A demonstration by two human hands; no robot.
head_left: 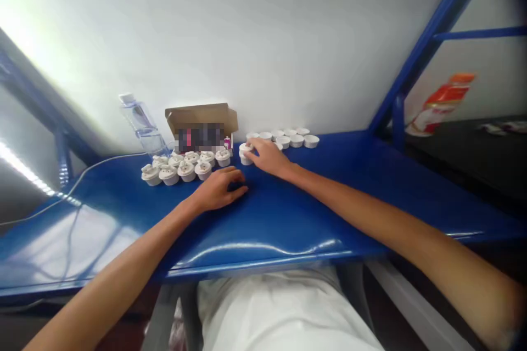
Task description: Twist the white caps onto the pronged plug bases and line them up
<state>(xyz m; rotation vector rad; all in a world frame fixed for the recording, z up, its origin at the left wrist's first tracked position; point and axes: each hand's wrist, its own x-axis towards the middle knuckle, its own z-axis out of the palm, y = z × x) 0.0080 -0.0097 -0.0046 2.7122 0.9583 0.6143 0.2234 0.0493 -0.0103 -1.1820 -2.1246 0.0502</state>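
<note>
My right hand (272, 158) reaches to the back of the blue table, its fingers closed on a small white cup (246, 157) that has something pale on top. My left hand (219, 188) rests on the tabletop with nothing in it, thumb apart from the curved fingers. Just behind and left of it stand several white cups with pale lumpy tops (186, 172) in two rows. Several more white cups (296, 141), seemingly without tops, stand right of my right hand. The hand partly hides the nearest of these.
An opened cardboard box (201, 112) stands against the wall, its contents blurred out. Left of it is a clear bottle with a white cap (142, 125). A white cable (84, 173) crosses the table's left side. A red bottle with an orange cap (442, 104) stands beyond the blue frame (415, 57).
</note>
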